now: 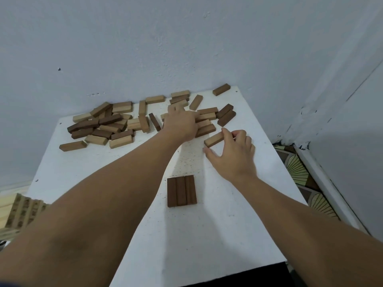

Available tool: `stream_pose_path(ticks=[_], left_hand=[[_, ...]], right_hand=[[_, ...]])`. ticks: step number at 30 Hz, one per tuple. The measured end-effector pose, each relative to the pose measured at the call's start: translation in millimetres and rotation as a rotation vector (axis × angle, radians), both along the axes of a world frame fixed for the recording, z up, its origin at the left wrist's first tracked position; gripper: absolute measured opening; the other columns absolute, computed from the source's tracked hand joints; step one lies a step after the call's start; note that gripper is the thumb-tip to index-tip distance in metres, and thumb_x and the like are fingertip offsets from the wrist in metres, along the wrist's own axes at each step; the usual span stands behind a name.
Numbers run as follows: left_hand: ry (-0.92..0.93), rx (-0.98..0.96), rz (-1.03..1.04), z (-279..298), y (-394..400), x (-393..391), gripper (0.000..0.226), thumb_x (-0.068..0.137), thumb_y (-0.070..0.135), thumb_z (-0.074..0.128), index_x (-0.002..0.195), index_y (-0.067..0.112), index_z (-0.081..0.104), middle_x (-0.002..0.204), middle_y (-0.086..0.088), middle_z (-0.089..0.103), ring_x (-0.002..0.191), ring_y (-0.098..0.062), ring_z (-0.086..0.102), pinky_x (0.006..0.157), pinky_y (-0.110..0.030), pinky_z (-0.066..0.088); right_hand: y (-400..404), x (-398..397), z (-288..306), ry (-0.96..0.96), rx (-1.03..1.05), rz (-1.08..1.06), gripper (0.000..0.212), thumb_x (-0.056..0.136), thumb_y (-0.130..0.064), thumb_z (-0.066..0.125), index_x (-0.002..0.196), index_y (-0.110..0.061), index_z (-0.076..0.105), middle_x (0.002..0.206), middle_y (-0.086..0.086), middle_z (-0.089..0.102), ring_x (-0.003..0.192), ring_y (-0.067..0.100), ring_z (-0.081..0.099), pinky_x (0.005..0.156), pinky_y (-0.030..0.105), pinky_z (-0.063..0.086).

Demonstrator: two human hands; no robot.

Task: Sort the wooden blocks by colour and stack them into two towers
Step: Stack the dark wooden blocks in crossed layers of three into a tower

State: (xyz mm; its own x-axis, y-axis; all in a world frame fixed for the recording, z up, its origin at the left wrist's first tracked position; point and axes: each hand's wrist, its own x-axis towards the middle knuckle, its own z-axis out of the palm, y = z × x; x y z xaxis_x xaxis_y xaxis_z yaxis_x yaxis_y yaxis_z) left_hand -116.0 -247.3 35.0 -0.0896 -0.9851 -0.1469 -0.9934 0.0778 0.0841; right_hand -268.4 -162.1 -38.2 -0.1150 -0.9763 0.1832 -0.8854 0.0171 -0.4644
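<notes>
Nearest: three dark brown rectangular wooden blocks (181, 190) lying flat, side by side and touching, on the white rectangular surface (207, 235). Looks like the base layer of the dark tower; no light tower started yet.

Right hand (232, 154) is just beyond that, fingers curled over one end of a light tan rectangular wooden block (214, 139), thumb spread out on the surface below it. The block's near end seems down on the surface or barely off it, can't tell which.

Left hand (181, 125) reaches further in, palm down over the right-hand cluster of blocks. Fingers are hidden among them, so can't tell whether it has hold of anything.

Far side: the mixed scatter of light and dark wooden blocks (103, 125) along the grey wall (186, 48), some piled on each other, plus one lone dark brown wooden block (221, 89) at the far corner.

Step in hand, my read: pull the tan block out and start the light base.
- Get thumb and fingers on the long sides before lifting (an end-only hold lets it pivot).
- Set it down well apart from the dark trio so the towers don't crowd.
- Lay it flat, then butt two more against it.
- Left hand should lift blocks off the top of the pile, not drag.
</notes>
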Motion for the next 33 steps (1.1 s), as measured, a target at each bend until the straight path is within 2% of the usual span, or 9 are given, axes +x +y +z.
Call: stream_pose_path(ticks=[6, 10, 16, 19, 21, 23, 26, 29, 33], left_hand=[[0.087, 0.050, 0.051, 9, -3, 0, 0.036, 0.097, 0.052, 0.065, 0.130, 0.036, 0.063, 0.146, -0.016, 0.038, 0.137, -0.039, 0.030, 0.112, -0.047, 0.033], [0.085, 0.089, 0.102, 11, -1, -1, 0.041, 0.097, 0.054, 0.063, 0.134, 0.037, 0.063, 0.148, -0.017, 0.033, 0.136, -0.041, 0.028, 0.113, -0.046, 0.029], [0.158, 0.108, 0.160, 11, 0, 0, 0.042, 0.078, 0.062, 0.081, 0.110, 0.036, 0.071, 0.143, -0.012, 0.038, 0.132, -0.036, 0.031, 0.110, -0.043, 0.031], [0.194, 0.100, 0.188, 10, 3, 2, 0.036, 0.076, 0.061, 0.083, 0.096, 0.036, 0.067, 0.143, -0.009, 0.041, 0.132, -0.035, 0.032, 0.106, -0.041, 0.030], [0.191, 0.102, 0.190, 9, 5, 4, 0.036, 0.077, 0.063, 0.081, 0.094, 0.035, 0.068, 0.143, -0.009, 0.040, 0.132, -0.035, 0.031, 0.100, -0.040, 0.028], [0.177, 0.094, 0.171, 10, 8, 6, 0.038, 0.076, 0.067, 0.080, 0.096, 0.036, 0.071, 0.142, -0.008, 0.041, 0.131, -0.035, 0.031, 0.098, -0.041, 0.026], [0.145, 0.063, 0.139, 9, 12, 8, 0.040, 0.079, 0.069, 0.076, 0.103, 0.037, 0.073, 0.141, -0.006, 0.041, 0.130, -0.035, 0.032, 0.100, -0.042, 0.026], [0.150, 0.034, 0.132, 7, 16, 10, 0.037, 0.084, 0.063, 0.074, 0.107, 0.034, 0.073, 0.138, -0.005, 0.041, 0.128, -0.034, 0.033, 0.094, -0.038, 0.023], [0.067, 0.021, 0.117, 6, 21, 13, 0.032, 0.095, 0.057, 0.064, 0.104, 0.026, 0.068, 0.134, -0.009, 0.044, 0.125, -0.034, 0.035, 0.103, -0.043, 0.029]], right_hand=[[-1, 0, -1, -0.005, -0.027, 0.028, 0.069, 0.086, -0.069, 0.059, 0.140, -0.028, 0.048, 0.125, 0.001, 0.043, 0.116, 0.023, 0.040, 0.102, 0.038, 0.035], [0, 0, -2, -0.022, -0.024, 0.023, 0.076, 0.085, -0.069, 0.059, 0.146, -0.026, 0.045, 0.127, 0.002, 0.044, 0.119, 0.024, 0.040, 0.103, 0.039, 0.034], [-1, -1, 0, -0.013, -0.006, 0.023, 0.071, 0.084, -0.068, 0.060, 0.141, -0.026, 0.048, 0.127, 0.002, 0.044, 0.119, 0.023, 0.040, 0.102, 0.039, 0.036], [-1, -1, 0, -0.029, -0.006, 0.024, 0.072, 0.083, -0.066, 0.062, 0.142, -0.027, 0.048, 0.128, 0.002, 0.045, 0.119, 0.023, 0.040, 0.103, 0.040, 0.036], [0, 0, 0, -0.033, -0.025, 0.038, 0.071, 0.083, -0.064, 0.063, 0.144, -0.031, 0.045, 0.127, 0.001, 0.045, 0.118, 0.022, 0.041, 0.102, 0.041, 0.036], [1, -1, 0, -0.040, -0.058, 0.068, 0.062, 0.084, -0.061, 0.064, 0.141, -0.038, 0.048, 0.124, -0.001, 0.044, 0.114, 0.021, 0.041, 0.101, 0.043, 0.038], [1, -1, -2, -0.026, -0.088, 0.094, 0.040, 0.085, -0.058, 0.063, 0.123, -0.046, 0.058, 0.120, -0.003, 0.043, 0.112, 0.021, 0.042, 0.099, 0.042, 0.041], [0, -1, -4, -0.011, -0.094, 0.073, 0.032, 0.089, -0.052, 0.063, 0.119, -0.045, 0.060, 0.120, -0.001, 0.044, 0.112, 0.021, 0.042, 0.097, 0.041, 0.043], [-1, -1, -4, -0.012, -0.104, 0.005, 0.025, 0.093, -0.044, 0.061, 0.117, -0.045, 0.060, 0.121, 0.001, 0.043, 0.111, 0.023, 0.042, 0.094, 0.041, 0.046]])
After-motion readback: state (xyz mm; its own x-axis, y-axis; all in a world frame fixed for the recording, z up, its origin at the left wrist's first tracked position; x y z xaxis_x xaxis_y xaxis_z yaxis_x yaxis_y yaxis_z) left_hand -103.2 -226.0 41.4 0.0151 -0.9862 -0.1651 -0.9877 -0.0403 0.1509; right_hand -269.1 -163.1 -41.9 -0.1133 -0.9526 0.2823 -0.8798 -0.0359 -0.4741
